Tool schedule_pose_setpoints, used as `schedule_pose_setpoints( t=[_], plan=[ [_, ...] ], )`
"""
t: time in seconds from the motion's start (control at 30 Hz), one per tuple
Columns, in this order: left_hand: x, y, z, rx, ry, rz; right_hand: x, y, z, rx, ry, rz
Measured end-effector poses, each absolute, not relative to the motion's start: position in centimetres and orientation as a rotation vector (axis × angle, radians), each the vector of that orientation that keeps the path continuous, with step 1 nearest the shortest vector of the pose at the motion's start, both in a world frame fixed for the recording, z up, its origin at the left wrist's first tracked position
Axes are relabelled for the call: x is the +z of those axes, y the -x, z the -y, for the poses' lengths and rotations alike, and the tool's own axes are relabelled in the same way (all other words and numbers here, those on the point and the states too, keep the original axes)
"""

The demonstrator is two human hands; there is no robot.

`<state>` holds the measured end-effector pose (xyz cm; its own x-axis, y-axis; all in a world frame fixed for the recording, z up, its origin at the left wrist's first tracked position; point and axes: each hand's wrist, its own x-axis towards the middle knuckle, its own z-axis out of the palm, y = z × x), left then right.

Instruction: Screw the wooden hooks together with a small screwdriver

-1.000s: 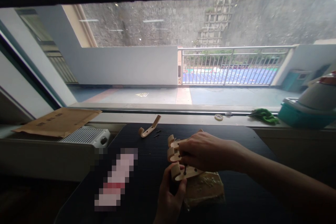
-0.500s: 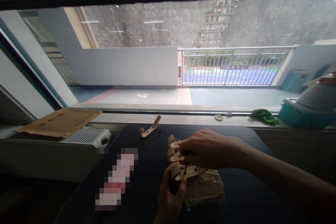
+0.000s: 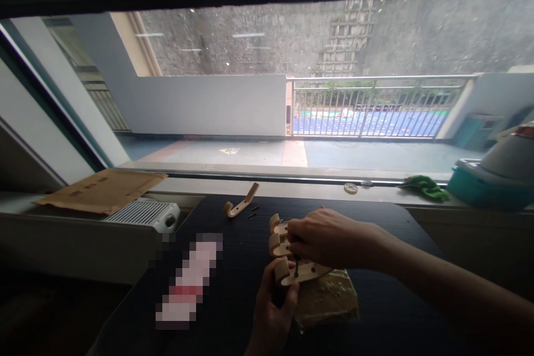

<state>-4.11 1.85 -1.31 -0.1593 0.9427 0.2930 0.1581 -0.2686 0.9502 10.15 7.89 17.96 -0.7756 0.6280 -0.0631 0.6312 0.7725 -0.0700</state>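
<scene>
My left hand (image 3: 272, 314) is closed around the near end of a wooden hook (image 3: 300, 272) on the black table (image 3: 233, 283). My right hand (image 3: 325, 237) hovers over it, fingers pinched on a small dark screw (image 3: 296, 268) standing in the hook. Two more wooden hooks (image 3: 276, 236) lie side by side just beyond, partly under my right hand. A yellowish plastic bag (image 3: 329, 297) lies beneath the held hook.
A single wooden hook (image 3: 242, 204) and loose dark screws (image 3: 252, 212) lie at the table's far edge. A blurred pink-white object (image 3: 189, 283) lies left. A white heater (image 3: 144, 214) with cardboard (image 3: 102, 190) stands left; green cloth (image 3: 425, 187) and a teal container (image 3: 488, 186) sit on the sill.
The view has shifted slightly. Both hands stay on the hook and screw, with only small finger movement.
</scene>
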Motion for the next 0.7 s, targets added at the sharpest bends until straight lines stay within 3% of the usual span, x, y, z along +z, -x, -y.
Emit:
schedule_pose_setpoints(
  t=[0.7],
  plan=[
    [-1.3,4.0,-1.8,1.477,-1.441,-1.301,17.9,-10.4,-8.2,-0.173,-1.040,-2.919]
  ],
)
